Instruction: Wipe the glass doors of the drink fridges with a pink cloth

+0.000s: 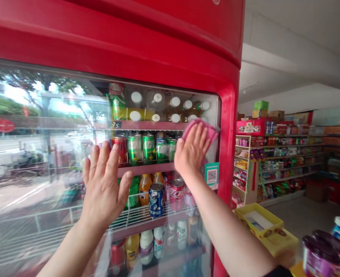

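My left hand [104, 184] is raised in front of the glass door [62, 154], fingers spread and holding nothing. Whether its palm touches the glass I cannot tell. Up and to the right, my right hand [191, 150] presses a pink cloth [211, 132] flat against the glass near the door's red frame [229, 154]. Part of the cloth is hidden under the palm and fingers. Behind the glass, green cans [148, 148] line a shelf, and a blue Pepsi can [156, 200] stands on the one below. White-capped bottles [175, 103] fill the top shelf.
A green QR code sticker [211, 175] is on the glass below the cloth. To the right are stocked store shelves [288, 146], a yellow open box [259, 219] and purple-lidded tubs [321, 256]. The glass at left mirrors a street and trees.
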A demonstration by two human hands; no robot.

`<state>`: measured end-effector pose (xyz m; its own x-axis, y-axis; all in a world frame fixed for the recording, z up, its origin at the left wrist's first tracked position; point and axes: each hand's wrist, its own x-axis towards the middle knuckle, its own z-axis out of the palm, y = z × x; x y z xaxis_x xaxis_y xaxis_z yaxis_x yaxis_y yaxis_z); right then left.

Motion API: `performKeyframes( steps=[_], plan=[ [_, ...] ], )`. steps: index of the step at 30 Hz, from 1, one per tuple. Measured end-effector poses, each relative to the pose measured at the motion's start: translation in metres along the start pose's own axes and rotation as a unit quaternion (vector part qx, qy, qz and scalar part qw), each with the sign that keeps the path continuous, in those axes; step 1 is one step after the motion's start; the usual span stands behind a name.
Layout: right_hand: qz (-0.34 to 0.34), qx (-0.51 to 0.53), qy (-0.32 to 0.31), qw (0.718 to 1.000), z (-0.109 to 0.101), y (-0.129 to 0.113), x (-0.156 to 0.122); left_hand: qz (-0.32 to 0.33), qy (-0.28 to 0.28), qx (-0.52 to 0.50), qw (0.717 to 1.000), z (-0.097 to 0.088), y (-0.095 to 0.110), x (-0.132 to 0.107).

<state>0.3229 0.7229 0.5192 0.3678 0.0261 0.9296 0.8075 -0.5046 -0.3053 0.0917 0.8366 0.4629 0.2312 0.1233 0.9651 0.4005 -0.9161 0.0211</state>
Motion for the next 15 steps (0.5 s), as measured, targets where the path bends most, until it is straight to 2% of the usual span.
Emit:
performKeyframes(
  steps=[1, 3, 5, 7, 9, 10, 11, 13, 15],
  plan=[
    [-0.062, 0.012, -0.012, 0.998, 0.002, -0.027, -0.009, -0.003, 0.003, 0.000, 1.000, -0.003, -0.005, 0.000],
    [-0.229, 0.043, -0.039, 0.972, 0.004, -0.074, -0.026, -0.007, 0.015, 0.001, 1.000, -0.006, -0.011, 0.002],
    [-0.352, 0.058, -0.057, 0.933, 0.002, -0.100, -0.037, -0.011, 0.026, 0.004, 1.000, -0.008, -0.014, 0.003],
    [-0.425, 0.057, -0.068, 0.901, -0.002, -0.096, -0.037, -0.011, 0.033, 0.008, 0.999, -0.013, -0.016, 0.002],
    [-0.454, 0.043, -0.077, 0.886, -0.007, -0.069, -0.026, -0.006, 0.033, 0.014, 0.999, -0.020, -0.023, -0.001],
    [-0.448, 0.033, -0.076, 0.890, -0.009, -0.050, -0.018, -0.002, 0.033, 0.018, 0.999, -0.025, -0.028, -0.004],
    [-0.412, 0.021, -0.072, 0.908, -0.010, -0.032, -0.009, -0.001, 0.034, 0.022, 0.999, -0.031, -0.034, -0.007],
    [-0.242, -0.001, -0.024, 0.970, -0.008, -0.004, 0.004, -0.002, 0.037, 0.030, 0.999, -0.044, -0.049, -0.012],
    [-0.084, -0.004, 0.026, 0.996, -0.002, -0.001, 0.009, -0.012, 0.041, 0.040, 0.998, -0.054, -0.063, -0.015]
  ],
)
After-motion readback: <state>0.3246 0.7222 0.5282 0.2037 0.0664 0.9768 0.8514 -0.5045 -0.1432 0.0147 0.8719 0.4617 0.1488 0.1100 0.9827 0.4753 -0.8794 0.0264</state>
